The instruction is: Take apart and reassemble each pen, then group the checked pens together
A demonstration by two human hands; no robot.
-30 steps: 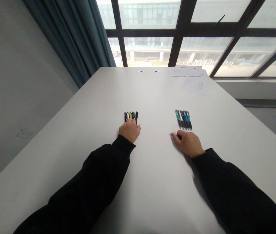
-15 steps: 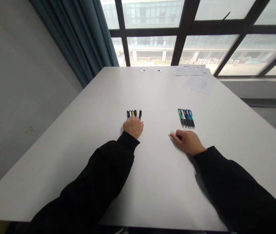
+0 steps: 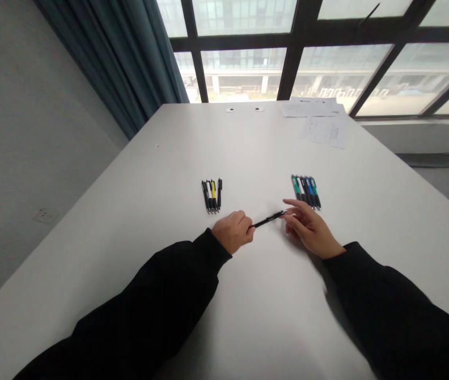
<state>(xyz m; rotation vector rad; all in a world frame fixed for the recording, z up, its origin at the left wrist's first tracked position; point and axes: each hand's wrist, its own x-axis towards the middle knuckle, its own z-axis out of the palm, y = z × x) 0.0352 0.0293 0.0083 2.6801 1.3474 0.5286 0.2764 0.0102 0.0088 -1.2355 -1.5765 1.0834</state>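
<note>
My left hand is closed on one end of a black pen, which slants up to the right above the table. My right hand is around the pen's far end, its fingers apart; whether they touch the pen I cannot tell. Behind my left hand lies a row of several pens, black ones with a white and a yellow among them. Beyond my right hand is a second row of pens in green, white, black and blue, its lower part partly covered by my fingers.
Both rows rest on a large white table. Sheets of paper lie at its far right, and two small oval fittings sit by the far edge. A blue curtain and a window stand behind.
My left hand has come away from the left row toward me and to the right with a black pen. My right hand has opened from a loose curl around the pen's end.
</note>
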